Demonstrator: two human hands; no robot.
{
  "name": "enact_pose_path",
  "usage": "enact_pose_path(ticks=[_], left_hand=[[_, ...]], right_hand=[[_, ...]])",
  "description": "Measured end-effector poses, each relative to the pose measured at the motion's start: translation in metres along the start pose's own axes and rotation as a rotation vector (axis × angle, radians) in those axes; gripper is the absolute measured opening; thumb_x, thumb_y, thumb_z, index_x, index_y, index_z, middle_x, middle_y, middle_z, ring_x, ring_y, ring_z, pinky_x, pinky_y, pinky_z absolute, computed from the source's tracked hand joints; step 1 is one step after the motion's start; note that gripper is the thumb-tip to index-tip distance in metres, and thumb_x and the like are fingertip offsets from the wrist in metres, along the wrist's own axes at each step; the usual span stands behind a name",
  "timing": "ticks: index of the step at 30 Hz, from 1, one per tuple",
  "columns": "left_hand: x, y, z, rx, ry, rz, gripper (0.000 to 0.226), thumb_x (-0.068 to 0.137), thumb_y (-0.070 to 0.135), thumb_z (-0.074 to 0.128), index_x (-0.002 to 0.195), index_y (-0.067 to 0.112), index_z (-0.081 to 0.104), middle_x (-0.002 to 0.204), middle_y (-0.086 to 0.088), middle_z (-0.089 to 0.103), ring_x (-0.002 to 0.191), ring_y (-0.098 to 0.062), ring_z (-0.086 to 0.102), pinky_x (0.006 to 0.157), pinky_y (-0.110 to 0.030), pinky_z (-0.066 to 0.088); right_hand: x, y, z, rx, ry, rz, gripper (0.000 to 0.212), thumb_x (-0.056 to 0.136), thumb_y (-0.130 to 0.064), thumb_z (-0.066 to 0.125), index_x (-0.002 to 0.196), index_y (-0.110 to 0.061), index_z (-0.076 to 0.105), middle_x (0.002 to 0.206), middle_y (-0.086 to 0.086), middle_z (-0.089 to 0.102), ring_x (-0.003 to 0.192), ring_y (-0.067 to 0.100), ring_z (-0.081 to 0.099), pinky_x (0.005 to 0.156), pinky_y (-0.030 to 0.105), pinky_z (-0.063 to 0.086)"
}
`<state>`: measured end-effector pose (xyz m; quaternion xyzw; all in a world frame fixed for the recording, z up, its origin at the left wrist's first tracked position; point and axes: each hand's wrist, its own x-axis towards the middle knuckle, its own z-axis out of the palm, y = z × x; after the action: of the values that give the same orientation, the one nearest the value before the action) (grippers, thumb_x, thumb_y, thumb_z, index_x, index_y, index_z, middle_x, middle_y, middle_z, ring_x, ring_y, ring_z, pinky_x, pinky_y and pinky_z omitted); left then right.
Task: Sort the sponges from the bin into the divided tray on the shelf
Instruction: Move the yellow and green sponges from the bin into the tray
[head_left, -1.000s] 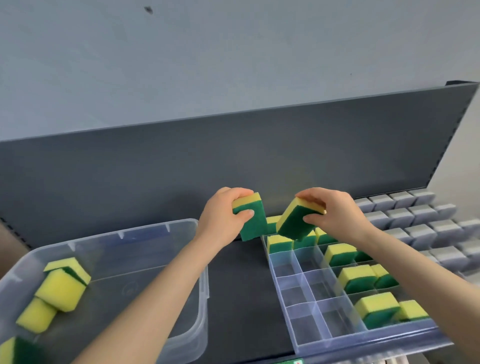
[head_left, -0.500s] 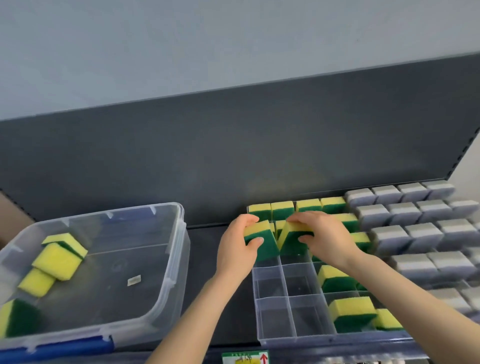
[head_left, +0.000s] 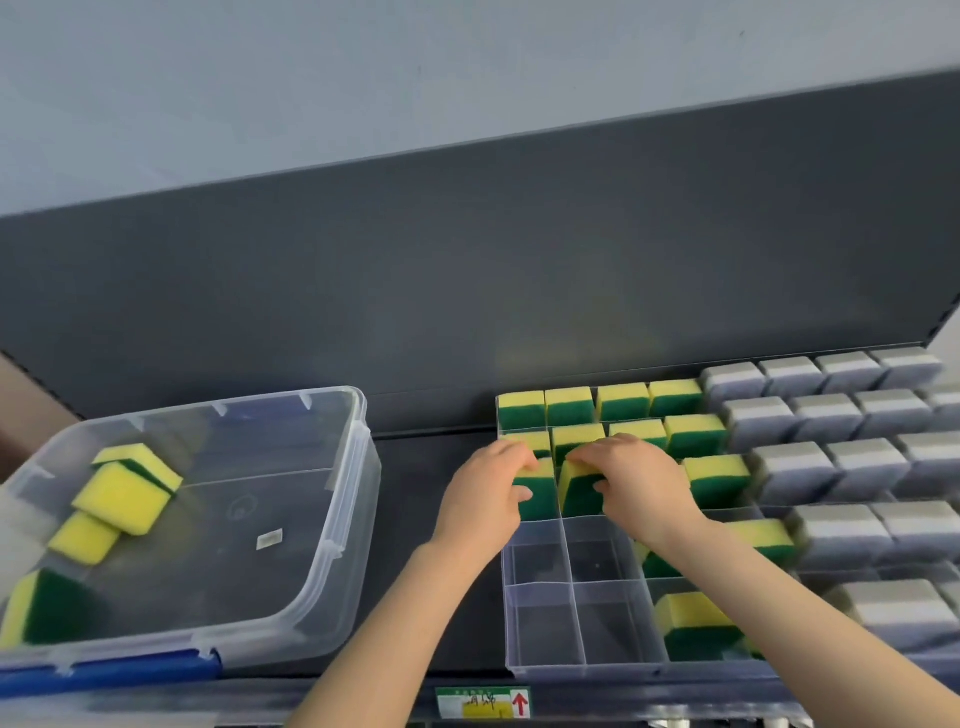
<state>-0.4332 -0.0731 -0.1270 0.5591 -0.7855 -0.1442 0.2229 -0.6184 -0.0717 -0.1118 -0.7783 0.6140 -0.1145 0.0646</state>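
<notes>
Both hands are held close together over the third row of the divided tray, their fingertips nearly meeting, and each is clamped on one sponge. By the left hand the first sponge, a rectangular block of soft yellow foam backed with a coarse green scouring layer, is gripped with the thumb laid on its green face; it is seated in the leftmost compartment of that row. By the right hand the second sponge is pinched from above and held tilted in the compartment just beside.

The tray is made of clear hard plastic, cut into square compartments by thin partitions, and is set on the dark matte shelf. Its two back rows are filled with stored sponges stood on edge, yellow strip up and green face forward. More are seen in the right-hand compartments nearer the front.

Well apart to the left, the bin of clear plastic with rounded corners is placed on the same shelf. Loose sponges are piled at its left end, mostly yellow side up.

Grey blocks with rounded edges are packed in rows just right of the tray. A label bearing a red arrow is fixed to the shelf's front edge.
</notes>
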Motion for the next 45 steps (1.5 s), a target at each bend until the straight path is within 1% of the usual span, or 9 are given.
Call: enact_pose_path(ticks=[4, 8, 12, 15, 19, 25, 28, 34, 45], left_hand=[[-0.005, -0.005, 0.013, -0.02, -0.025, -0.065, 0.022, 0.089, 0.009, 0.061, 0.107, 0.022, 0.061, 0.117, 0.009, 0.06, 0.105, -0.01, 0.056, 0.082, -0.016, 0.04], [-0.004, -0.003, 0.017, -0.005, 0.012, -0.101, 0.024, 0.089, 0.008, 0.061, 0.107, 0.023, 0.061, 0.116, 0.01, 0.061, 0.104, -0.009, 0.055, 0.078, -0.016, 0.039], [-0.007, -0.001, 0.02, 0.045, 0.02, -0.117, 0.031, 0.088, 0.007, 0.063, 0.113, 0.024, 0.059, 0.119, 0.009, 0.06, 0.104, -0.007, 0.056, 0.075, -0.014, 0.038], [-0.007, 0.0, 0.015, 0.107, -0.005, -0.071, 0.033, 0.09, 0.014, 0.062, 0.12, 0.024, 0.056, 0.123, 0.008, 0.059, 0.109, -0.01, 0.054, 0.079, -0.019, 0.043], [-0.008, 0.002, -0.007, 0.165, -0.022, -0.012, 0.043, 0.09, 0.028, 0.062, 0.131, 0.027, 0.05, 0.132, 0.01, 0.051, 0.121, -0.011, 0.044, 0.09, -0.03, 0.046], [-0.016, -0.008, -0.076, 0.257, 0.04, 0.009, 0.041, 0.089, 0.04, 0.058, 0.129, 0.034, 0.051, 0.129, 0.015, 0.053, 0.118, -0.01, 0.048, 0.083, -0.029, 0.044], [-0.024, -0.031, -0.112, 0.322, 0.044, -0.068, 0.039, 0.088, 0.042, 0.058, 0.127, 0.036, 0.052, 0.127, 0.016, 0.054, 0.114, -0.01, 0.05, 0.079, -0.029, 0.042], [-0.054, -0.097, -0.166, 0.414, 0.057, -0.228, 0.042, 0.086, 0.044, 0.06, 0.126, 0.035, 0.052, 0.124, 0.012, 0.055, 0.115, -0.015, 0.052, 0.082, -0.031, 0.044], [-0.102, -0.228, -0.246, 0.419, 0.028, -0.356, 0.041, 0.086, 0.044, 0.06, 0.125, 0.035, 0.054, 0.126, 0.013, 0.055, 0.109, -0.014, 0.056, 0.08, -0.03, 0.048]], right_hand=[[-0.002, -0.004, 0.01, -0.006, -0.055, 0.058, 0.051, 0.085, -0.002, 0.053, 0.126, -0.032, 0.055, 0.11, -0.002, 0.066, 0.103, 0.021, 0.058, 0.082, 0.031, 0.051], [-0.001, -0.007, 0.014, -0.017, -0.049, 0.074, 0.052, 0.083, 0.0, 0.054, 0.124, -0.032, 0.056, 0.104, -0.002, 0.067, 0.097, 0.022, 0.06, 0.077, 0.031, 0.051], [-0.004, -0.005, 0.014, -0.006, -0.039, 0.078, 0.051, 0.083, -0.001, 0.054, 0.124, -0.031, 0.056, 0.11, -0.002, 0.066, 0.102, 0.021, 0.058, 0.081, 0.032, 0.053], [-0.005, -0.006, 0.011, -0.012, -0.053, 0.062, 0.05, 0.084, -0.004, 0.056, 0.127, -0.03, 0.054, 0.117, -0.003, 0.064, 0.107, 0.02, 0.057, 0.084, 0.031, 0.053], [-0.003, -0.012, -0.006, 0.034, -0.058, 0.042, 0.051, 0.087, -0.021, 0.061, 0.135, -0.029, 0.047, 0.132, -0.004, 0.056, 0.118, 0.019, 0.053, 0.091, 0.031, 0.049], [0.007, -0.049, -0.039, 0.181, 0.04, -0.034, 0.047, 0.089, -0.029, 0.058, 0.135, -0.029, 0.048, 0.137, -0.007, 0.053, 0.124, 0.014, 0.05, 0.098, 0.03, 0.046], [0.019, -0.081, -0.048, 0.21, 0.036, -0.093, 0.048, 0.088, -0.03, 0.058, 0.135, -0.029, 0.048, 0.136, -0.011, 0.053, 0.123, 0.011, 0.05, 0.1, 0.027, 0.042], [0.04, -0.154, -0.04, 0.228, 0.027, -0.2, 0.05, 0.083, -0.033, 0.062, 0.132, -0.029, 0.051, 0.129, -0.011, 0.058, 0.117, 0.011, 0.054, 0.097, 0.027, 0.044], [0.083, -0.284, 0.005, 0.168, -0.054, -0.247, 0.049, 0.086, -0.034, 0.057, 0.135, -0.031, 0.047, 0.132, -0.013, 0.055, 0.121, 0.01, 0.052, 0.096, 0.028, 0.045]])
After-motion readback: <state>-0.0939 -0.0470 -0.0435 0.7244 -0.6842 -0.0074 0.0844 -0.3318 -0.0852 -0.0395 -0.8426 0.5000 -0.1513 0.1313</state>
